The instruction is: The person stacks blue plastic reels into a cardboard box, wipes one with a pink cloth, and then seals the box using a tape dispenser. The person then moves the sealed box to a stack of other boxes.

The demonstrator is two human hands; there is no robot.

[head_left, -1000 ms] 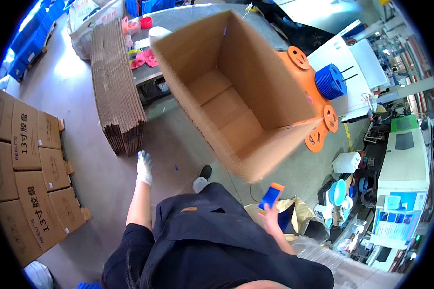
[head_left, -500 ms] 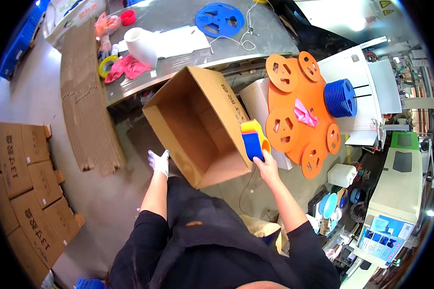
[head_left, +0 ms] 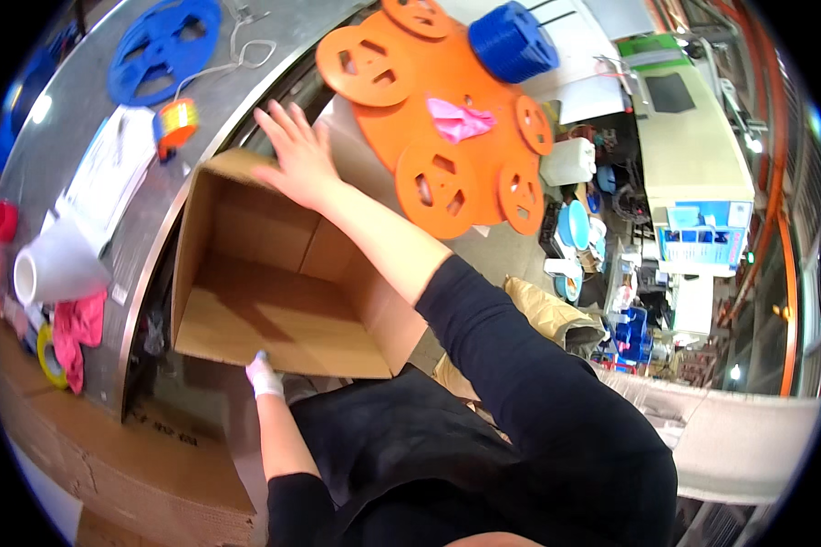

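An open, hollow cardboard box (head_left: 283, 310) is tilted before me, its mouth facing up toward me. My left hand (head_left: 265, 377), in a white glove, grips the box's near edge with the thumb over the rim; its other fingers are hidden behind the cardboard. Over the far edge of the box reaches my right hand (head_left: 303, 157), bare, with the fingers spread and nothing in them. Whether its palm touches the rim I cannot tell. A tape dispenser (head_left: 177, 126) with an orange and yellow body rests on the metal table (head_left: 155, 228), beyond the box.
On the table are a blue reel (head_left: 160, 46), a cable, papers (head_left: 109, 178), a white roll (head_left: 59, 264) and pink cloth (head_left: 77, 328). Orange reels (head_left: 438, 187) and a blue reel stack (head_left: 513, 44) stand far right. Flat cardboard (head_left: 119, 456) lies at lower left; a machine (head_left: 693, 137) is right.
The tape dispenser went from my right hand to the table. My right hand moved to the box's far edge, and my left hand took hold of its near edge. The view swung right.
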